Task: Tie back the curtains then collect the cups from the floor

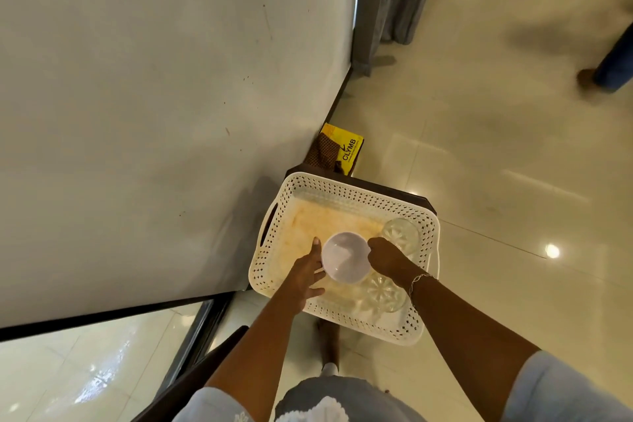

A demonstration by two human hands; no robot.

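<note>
A white perforated basket (291, 197) rests on a dark stool below me. Over its middle is a white cup (346, 257). My right hand (387, 259) grips the cup's right rim. My left hand (306, 272) lies against the cup's left side with fingers spread. Two clear cut-glass cups sit inside the basket, one glass cup (400, 233) at the far right corner and the other glass cup (383, 293) near the front edge, partly under my right wrist. A grey curtain (394, 0) hangs at the wall's end, top centre.
A white wall (154, 113) fills the left. A yellow bag (344, 149) stands on the floor behind the stool. Glossy cream tiles spread to the right. Another person's leg (613, 65) is at the right edge, with cables and white objects beyond.
</note>
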